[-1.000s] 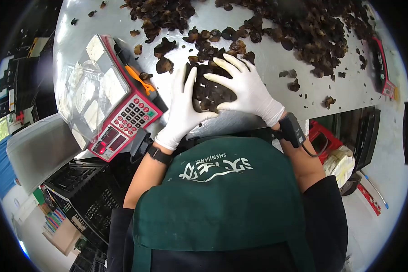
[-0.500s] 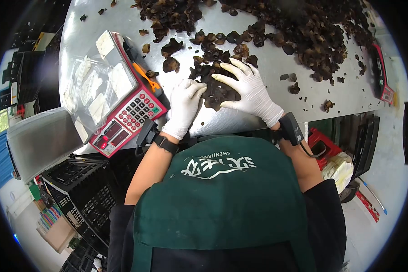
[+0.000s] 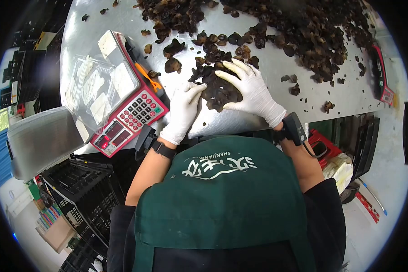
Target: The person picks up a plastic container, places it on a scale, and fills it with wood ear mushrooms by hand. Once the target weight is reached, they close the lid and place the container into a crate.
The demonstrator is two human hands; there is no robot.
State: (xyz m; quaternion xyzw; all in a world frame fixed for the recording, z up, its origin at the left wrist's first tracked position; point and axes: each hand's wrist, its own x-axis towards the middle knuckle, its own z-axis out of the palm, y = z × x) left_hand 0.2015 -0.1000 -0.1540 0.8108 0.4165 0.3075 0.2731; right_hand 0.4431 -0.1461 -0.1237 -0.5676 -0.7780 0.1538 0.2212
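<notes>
Dark brown wood ear mushrooms (image 3: 220, 93) lie in a small heap on the metal table between my two gloved hands. At the heap's left edge, my left hand (image 3: 184, 106) has its thumb and fingers pinched together; whatever sits between the fingertips is too small to make out. My right hand (image 3: 250, 93) is open, fingers spread over the heap's right side and thumb at its near edge, touching the mushrooms. Both hands wear white gloves. More loose wood ears (image 3: 208, 41) lie just beyond the heap.
Left of my hands stands a red digital scale (image 3: 138, 111) with a clear plastic container (image 3: 90, 86) on its platform and an orange-handled tool (image 3: 148, 76) beside it. A large mushroom pile (image 3: 303, 31) covers the back right. Black crates (image 3: 84, 190) stand below left; another red device (image 3: 383, 77) sits far right.
My left hand has shifted very slightly, still pinching at the heap's edge. The right hand's spread fingers have moved a little to the right over the mushrooms.
</notes>
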